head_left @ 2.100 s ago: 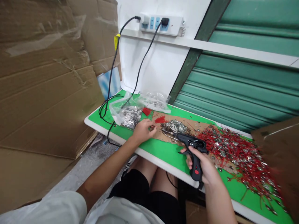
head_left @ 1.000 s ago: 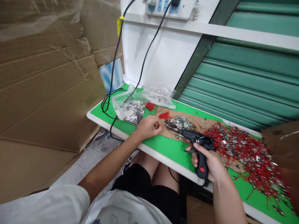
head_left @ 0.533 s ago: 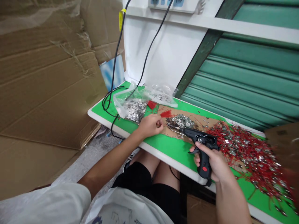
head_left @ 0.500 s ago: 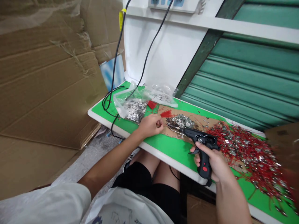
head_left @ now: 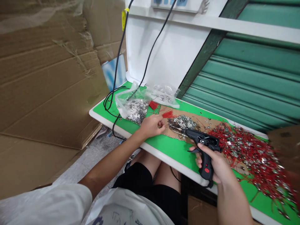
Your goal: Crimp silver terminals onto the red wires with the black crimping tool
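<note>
My right hand (head_left: 214,164) grips the handle of a black soldering gun (head_left: 206,156), whose thin metal tip points left over a brown cardboard strip (head_left: 170,132). Just left of that tip is my left hand (head_left: 152,125), its fingers pinched together; what they hold is too small to make out. Silvery small metal parts (head_left: 185,121) lie in a heap behind the tip. Red wires (head_left: 168,114) rest on the cardboard by my left fingers. To the right spreads a large pile of red wires with metal pieces (head_left: 253,153).
Clear plastic bags (head_left: 136,109) of metal parts lie on the green table (head_left: 164,147). Black cables (head_left: 117,62) hang down at the back left. Big cardboard boxes (head_left: 51,78) stand at the left, and a green shutter (head_left: 253,78) is behind.
The finger on the gun's trigger lever has shifted slightly, and the lever sits a little farther left. My left hand stays pinched in nearly the same place. The whole view has shifted slightly.
</note>
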Demonstrator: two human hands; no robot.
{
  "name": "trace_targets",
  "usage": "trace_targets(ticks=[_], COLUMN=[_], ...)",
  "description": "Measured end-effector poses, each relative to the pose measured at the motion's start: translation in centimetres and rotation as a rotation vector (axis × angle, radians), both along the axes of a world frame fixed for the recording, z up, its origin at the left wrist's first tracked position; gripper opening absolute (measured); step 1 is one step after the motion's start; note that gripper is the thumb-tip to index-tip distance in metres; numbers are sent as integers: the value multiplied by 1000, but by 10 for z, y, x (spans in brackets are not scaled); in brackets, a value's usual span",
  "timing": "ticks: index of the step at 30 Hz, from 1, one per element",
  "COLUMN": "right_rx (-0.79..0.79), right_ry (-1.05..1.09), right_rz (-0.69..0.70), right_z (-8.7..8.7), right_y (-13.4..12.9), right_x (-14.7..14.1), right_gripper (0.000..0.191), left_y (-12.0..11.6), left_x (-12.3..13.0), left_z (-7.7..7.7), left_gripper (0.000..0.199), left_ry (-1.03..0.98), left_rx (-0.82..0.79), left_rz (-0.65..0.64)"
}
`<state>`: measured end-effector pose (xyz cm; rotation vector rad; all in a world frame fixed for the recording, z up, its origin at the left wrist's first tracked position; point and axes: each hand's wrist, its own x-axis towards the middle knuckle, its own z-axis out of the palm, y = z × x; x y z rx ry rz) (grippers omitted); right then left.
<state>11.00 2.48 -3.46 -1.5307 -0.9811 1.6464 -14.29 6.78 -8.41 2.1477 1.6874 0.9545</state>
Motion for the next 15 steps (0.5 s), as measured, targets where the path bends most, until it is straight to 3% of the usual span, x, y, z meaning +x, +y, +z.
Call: trace_targets(ticks=[7, 15], right_rx=[30, -51], right_ry=[-2, 105], right_rz=[-77, 15], right_z=[-2, -12], right_y=[1, 9], right_x=[1, 9], right_gripper=[30, 34], left_y=[-1, 1], left_x=[0, 0], left_z=[0, -3], left_gripper=[9, 10], left_ry=[-7, -16], left_rx=[12, 35], left_rz=[4, -3])
